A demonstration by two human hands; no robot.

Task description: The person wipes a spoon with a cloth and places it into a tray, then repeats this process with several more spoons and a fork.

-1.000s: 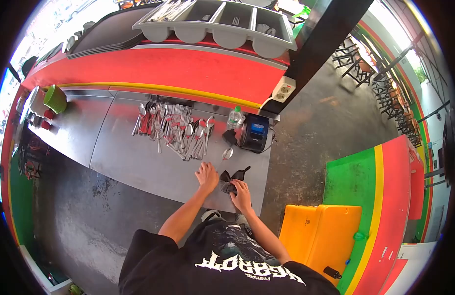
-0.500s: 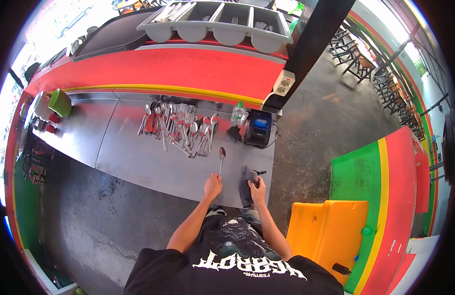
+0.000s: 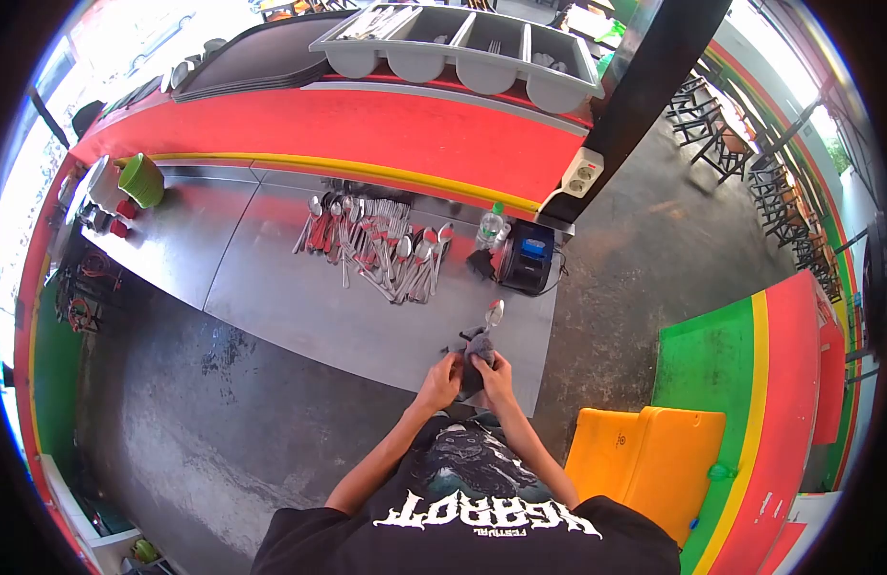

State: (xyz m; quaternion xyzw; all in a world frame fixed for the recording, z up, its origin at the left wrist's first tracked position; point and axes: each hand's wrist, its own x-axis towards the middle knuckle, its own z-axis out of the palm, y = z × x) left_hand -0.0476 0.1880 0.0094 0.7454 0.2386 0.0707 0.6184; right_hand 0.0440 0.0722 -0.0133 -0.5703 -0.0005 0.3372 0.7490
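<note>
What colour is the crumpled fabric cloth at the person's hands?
Grey; the crumpled fabric cloth shows best in the head view.

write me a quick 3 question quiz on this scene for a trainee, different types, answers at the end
1. True or false: the grey fabric cloth hides the whole bowl of the shiny metal spoon nearest it.
2. Fill in: beside the black boxy device with a blue panel stands a clear plastic ____ with a green cap.
3. How many compartments does the grey plastic cutlery tray have?

Key: 1. False, the bowl shows beyond the cloth. 2. Bottle. 3. Four.
</note>
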